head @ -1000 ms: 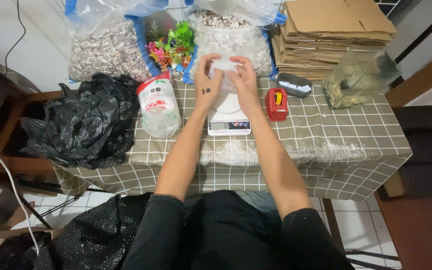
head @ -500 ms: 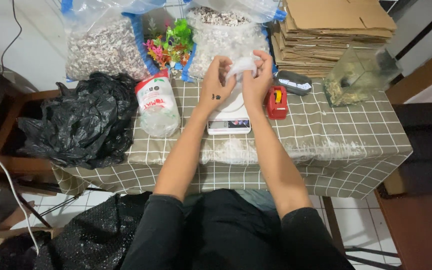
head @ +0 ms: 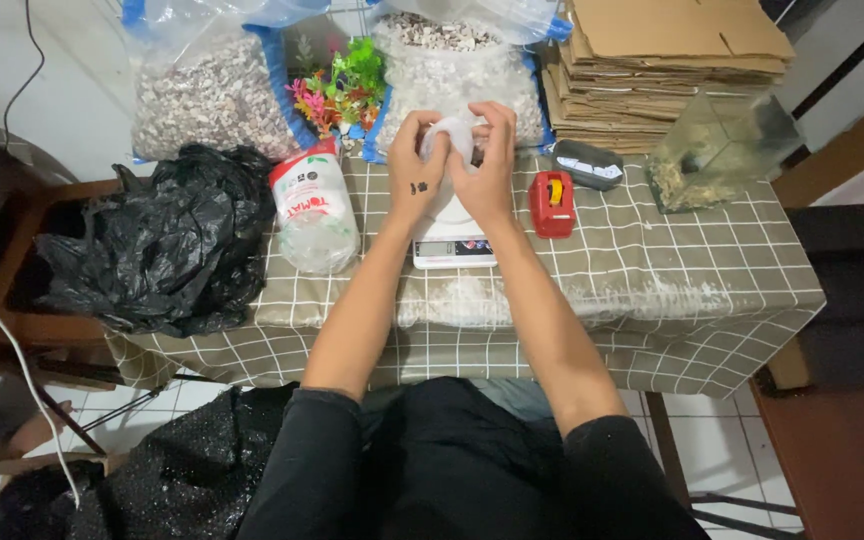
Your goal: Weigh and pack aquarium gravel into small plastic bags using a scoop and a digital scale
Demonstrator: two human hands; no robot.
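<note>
My left hand [head: 417, 168] and my right hand [head: 487, 165] are raised side by side above a small white kitchen scale [head: 455, 248] on the checked tablecloth [head: 652, 270]. Both hands pinch a small clear plastic bag [head: 449, 137] between their fingers. What the bag holds is hidden by my fingers. The scale sits just below my wrists, its display facing me.
A white-and-red packet [head: 312, 210] lies left of the scale, a red tape dispenser [head: 552, 203] right of it. Black plastic bags [head: 152, 250] pile at the left. Two big sacks of gravel [head: 212, 95], plastic plants [head: 337, 90], stacked cardboard [head: 662, 70] and a small glass tank [head: 717, 150] stand behind.
Both hands have lifted the small bag from just above the scale and drawn closer together around it.
</note>
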